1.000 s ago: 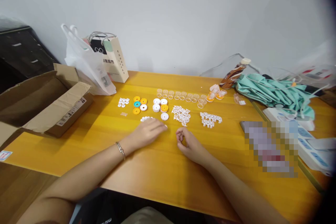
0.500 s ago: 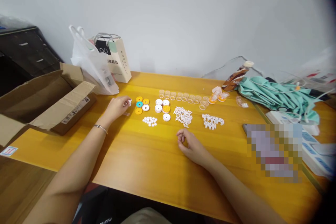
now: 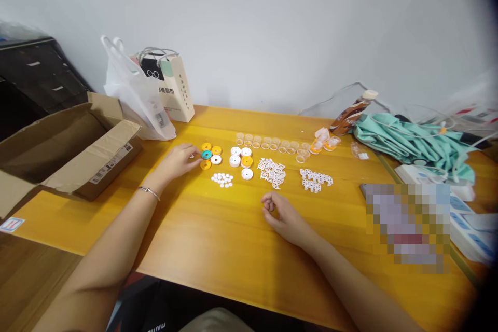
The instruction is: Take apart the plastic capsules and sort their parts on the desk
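My left hand [image 3: 179,161] rests low over the table at the left end of the parts, thumb and forefinger apart. A small white piece [image 3: 191,155] shows by its fingertips, partly covered. Close to the thumb are orange round parts [image 3: 206,165] with a hole in the middle, a teal one [image 3: 206,154] and a white one [image 3: 216,160]. My right hand [image 3: 280,215] lies on the table with its fingers curled in, nothing visible in them. Above it is a pile of white cut-out plastic pieces [image 3: 271,172]. Small white discs [image 3: 222,180] lie between the hands.
White round caps [image 3: 246,174] sit mid-table, behind them a row of clear cups [image 3: 266,143]. More white strips [image 3: 316,179] lie to the right. A cardboard box [image 3: 112,161] and bags [image 3: 136,98] stand left; a bottle [image 3: 352,113], green cloth [image 3: 412,140] and power strip [image 3: 467,223] are right.
My left hand has shifted slightly right, and its pinched fingers have opened beside the orange and teal parts. The small white piece sits lower now. My right hand has stayed put.
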`<state>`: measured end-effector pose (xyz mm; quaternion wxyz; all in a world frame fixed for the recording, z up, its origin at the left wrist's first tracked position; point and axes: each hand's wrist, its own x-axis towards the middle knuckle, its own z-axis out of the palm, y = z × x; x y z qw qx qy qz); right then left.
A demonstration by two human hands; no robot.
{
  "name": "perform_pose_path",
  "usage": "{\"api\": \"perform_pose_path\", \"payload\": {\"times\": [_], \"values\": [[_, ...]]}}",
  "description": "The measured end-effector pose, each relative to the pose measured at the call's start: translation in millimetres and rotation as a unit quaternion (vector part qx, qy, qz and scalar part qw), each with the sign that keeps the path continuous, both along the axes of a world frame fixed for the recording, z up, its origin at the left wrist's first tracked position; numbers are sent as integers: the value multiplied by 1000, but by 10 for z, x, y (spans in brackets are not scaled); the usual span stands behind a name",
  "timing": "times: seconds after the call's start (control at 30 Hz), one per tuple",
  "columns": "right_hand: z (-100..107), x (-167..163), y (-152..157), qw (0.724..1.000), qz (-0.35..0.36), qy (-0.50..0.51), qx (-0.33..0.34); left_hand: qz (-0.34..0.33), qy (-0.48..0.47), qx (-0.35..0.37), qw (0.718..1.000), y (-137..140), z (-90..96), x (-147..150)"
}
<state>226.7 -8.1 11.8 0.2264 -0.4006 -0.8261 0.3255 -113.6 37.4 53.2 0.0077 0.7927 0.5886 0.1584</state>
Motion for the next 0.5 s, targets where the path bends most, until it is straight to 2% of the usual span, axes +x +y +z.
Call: {"api": "perform_pose_path", "payload": {"times": [0.1, 0.23, 0.37, 0.5], "values": [[0, 4, 4, 1000, 5, -6, 1, -44, 2, -38, 998, -48, 29, 108], [7, -4, 7, 1000, 4, -5, 5, -20, 15, -44, 999, -48, -24, 163], [7, -11, -2, 1000, 0, 11, 7, -16, 5, -39, 999, -53, -53, 172], [39, 24, -4, 999, -2, 49, 5, -65, -4, -16, 998, -111, 3, 256]]}}
